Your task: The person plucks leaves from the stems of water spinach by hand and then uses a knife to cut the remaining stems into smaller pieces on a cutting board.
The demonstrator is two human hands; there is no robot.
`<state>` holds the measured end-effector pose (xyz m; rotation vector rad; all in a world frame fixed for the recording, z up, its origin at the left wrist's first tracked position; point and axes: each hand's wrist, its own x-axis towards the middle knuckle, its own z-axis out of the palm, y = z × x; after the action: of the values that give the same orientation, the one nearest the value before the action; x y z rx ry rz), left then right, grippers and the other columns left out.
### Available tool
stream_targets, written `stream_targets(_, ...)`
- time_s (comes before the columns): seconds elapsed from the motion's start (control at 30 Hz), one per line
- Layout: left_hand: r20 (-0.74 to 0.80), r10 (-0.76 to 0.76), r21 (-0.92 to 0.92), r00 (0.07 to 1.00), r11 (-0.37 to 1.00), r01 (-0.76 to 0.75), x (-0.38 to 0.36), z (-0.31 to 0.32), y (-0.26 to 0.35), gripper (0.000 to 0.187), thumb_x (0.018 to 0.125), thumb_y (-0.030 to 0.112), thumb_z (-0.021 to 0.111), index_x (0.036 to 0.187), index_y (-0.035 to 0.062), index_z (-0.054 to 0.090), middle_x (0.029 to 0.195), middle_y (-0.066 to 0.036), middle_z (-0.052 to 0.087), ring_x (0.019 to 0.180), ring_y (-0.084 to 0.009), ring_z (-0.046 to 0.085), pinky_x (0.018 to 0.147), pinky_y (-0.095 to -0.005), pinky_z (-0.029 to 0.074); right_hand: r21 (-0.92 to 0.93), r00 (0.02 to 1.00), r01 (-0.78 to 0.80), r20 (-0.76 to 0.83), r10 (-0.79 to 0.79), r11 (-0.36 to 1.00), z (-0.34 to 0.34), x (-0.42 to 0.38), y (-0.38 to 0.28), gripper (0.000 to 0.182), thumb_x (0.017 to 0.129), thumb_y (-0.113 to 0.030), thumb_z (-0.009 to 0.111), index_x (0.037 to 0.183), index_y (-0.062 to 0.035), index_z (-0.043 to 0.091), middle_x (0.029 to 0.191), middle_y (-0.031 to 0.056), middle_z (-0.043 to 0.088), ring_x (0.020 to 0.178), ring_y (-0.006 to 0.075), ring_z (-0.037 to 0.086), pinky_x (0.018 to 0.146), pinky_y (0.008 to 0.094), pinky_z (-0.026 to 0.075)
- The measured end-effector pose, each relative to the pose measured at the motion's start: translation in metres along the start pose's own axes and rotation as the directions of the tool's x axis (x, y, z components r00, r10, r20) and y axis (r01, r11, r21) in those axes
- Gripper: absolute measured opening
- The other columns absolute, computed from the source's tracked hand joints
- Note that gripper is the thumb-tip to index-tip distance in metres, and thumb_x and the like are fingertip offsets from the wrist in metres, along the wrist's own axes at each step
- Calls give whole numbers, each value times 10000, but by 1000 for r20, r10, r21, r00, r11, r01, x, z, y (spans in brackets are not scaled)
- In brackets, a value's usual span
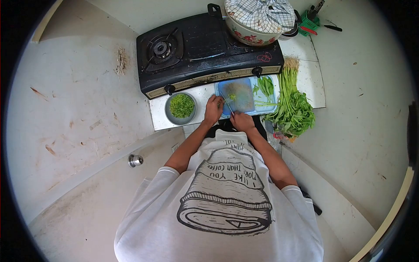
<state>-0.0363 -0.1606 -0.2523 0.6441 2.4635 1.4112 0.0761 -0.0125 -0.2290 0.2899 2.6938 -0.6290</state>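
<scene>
My right hand (242, 122) is closed around the handle of a knife (227, 104), whose thin blade points up and left over the blue cutting board (246, 105). Beside the blade, at the board's left edge, my left hand (213, 109) has its fingers curled together; what they pinch, if anything, is too small to make out. A few chopped green bits (232, 97) lie on the board just past the blade. Loose green leaves (265, 86) and pale stems (264, 104) rest at the board's right side.
Left of my hands stands a grey bowl (167, 114) of finely chopped greens (182, 105). A large bunch of leafy greens (291, 98) lies on the right. Behind the board is a black gas stove (205, 65) bearing a cloth-topped pot (251, 38). A green basket (309, 22) holds utensils.
</scene>
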Motion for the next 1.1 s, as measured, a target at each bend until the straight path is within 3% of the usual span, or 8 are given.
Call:
stream_targets(0.23,5,54,56,999,997,-54,0,-4,3,66,876,-8,680,942,-18,680,925,-205,600,899,-416,614,818,-487,500,30,999,37,-31,-36,999,1,13,-3,478,1041,-403,495,948,21,694,839,275,724,801,454,726,778,538,586)
stream_targets(0.43,30,1,-7,1000,1000,-1,2,-6,-1,69,880,12,691,942,-17,686,924,-199,626,912,-413,628,829,-480,508,-8,1000,-16,18,16,1000,-14,-3,9,444,1037,-402,502,991,-5,696,847,276,724,825,459,723,785,541,585)
stream_targets(0.63,51,28,69,998,997,-32,5,-9,2,78,871,9,698,945,-11,690,922,-194,631,919,-406,633,832,-476,515,16,998,-43,-40,44,999,-16,5,10,425,1033,-387,512,1040,5,675,858,281,723,820,460,721,782,552,582)
stream_targets(0.73,73,7,25,997,1000,-9,7,-11,5,71,869,10,694,937,-9,688,915,-193,628,923,-406,632,836,-474,516,30,1000,-18,-11,19,999,-20,1,1,436,1028,-396,522,1004,6,690,876,271,732,865,446,729,828,522,584)
stream_targets(0.93,46,88,99,995,991,-92,5,-9,2,74,842,-2,686,916,-2,685,888,-190,619,905,-400,638,827,-473,522,31,999,-30,31,29,999,-6,-1,-3,434,1025,-408,523,1050,-2,676,856,289,720,829,469,721,786,558,578)
stream_targets(1.1,41,49,70,998,996,-52,2,-8,2,135,813,-15,673,946,-7,698,914,-198,632,888,-408,652,816,-474,535,24,999,-27,33,26,999,-4,-1,-4,448,1029,-411,517,1039,7,678,852,287,721,829,468,723,790,559,578)
